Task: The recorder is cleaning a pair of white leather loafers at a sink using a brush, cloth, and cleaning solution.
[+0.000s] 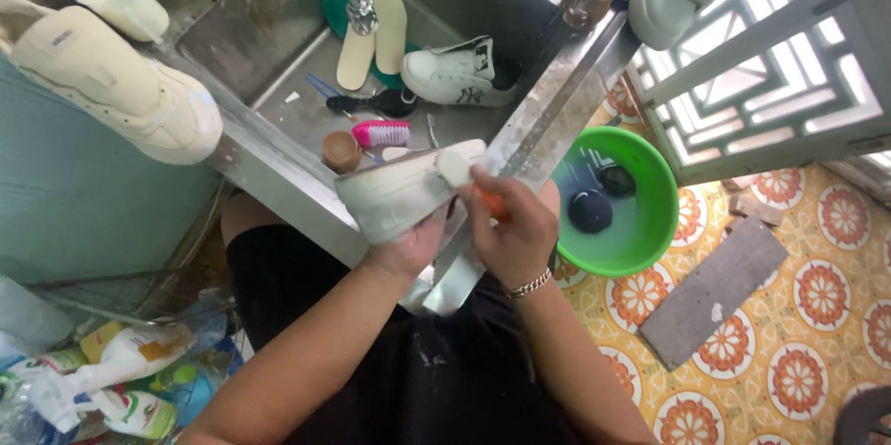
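White sneaker [399, 193] sits clasped in the left hand [413, 245] grip; right hand [510, 236] grips an orange-handled brush [464, 174] against it.

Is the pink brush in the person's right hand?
No: the pink brush lies in the sink; the right hand grips an orange-handled brush.

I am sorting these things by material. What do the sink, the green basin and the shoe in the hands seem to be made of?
Sink: probably stainless steel; grey, dull sheen, folded metal rim.
Green basin: likely plastic; bright uniform colour, glossy thin wall.
White shoe, held by the left hand: smooth leather or synthetic, matte; I cannot tell which.
Brush in the right hand: orange handle looks like plastic.
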